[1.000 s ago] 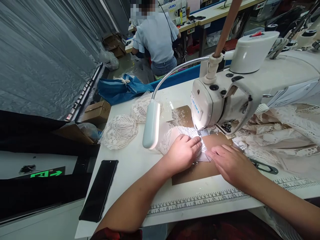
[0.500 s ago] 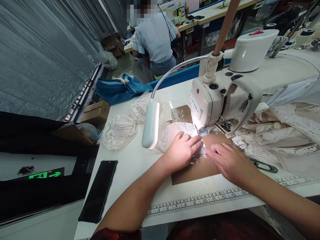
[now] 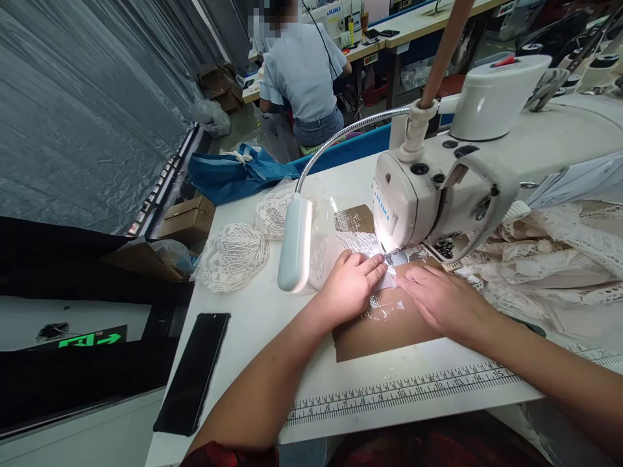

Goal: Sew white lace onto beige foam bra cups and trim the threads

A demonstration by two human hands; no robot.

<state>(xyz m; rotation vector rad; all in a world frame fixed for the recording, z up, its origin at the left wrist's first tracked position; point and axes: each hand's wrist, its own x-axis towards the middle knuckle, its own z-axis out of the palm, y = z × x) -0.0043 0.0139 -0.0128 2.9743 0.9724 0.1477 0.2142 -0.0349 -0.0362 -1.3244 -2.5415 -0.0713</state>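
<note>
A white lace piece [image 3: 363, 243] lies under the needle area of a white JUKI sewing machine [image 3: 396, 201]. My left hand [image 3: 353, 285] rests flat on this lace, its fingertips pressing close to the presser foot. From the other side, my right hand [image 3: 440, 298] has its fingers drawn together at the lace's near right edge; the thumb and fingertips appear to pinch it. Beneath both hands is a brown sheet [image 3: 384, 334] on the table. The machine's lamp brightens the stitching spot, and my fingers partly cover the lace there.
Two lace pieces [image 3: 232, 256] lie left of the lamp head [image 3: 294, 243]. A black phone [image 3: 192, 373] rests at the left table edge. Lace fabric [image 3: 549, 266] is heaped on the right. A printed ruler [image 3: 403, 394] runs along the front. Beyond, another person [image 3: 306, 71] sits.
Both hands remain at the needle area. The lace's near edge has moved away from me, toward the needle, and my right hand has shifted slightly left and forward with it.
</note>
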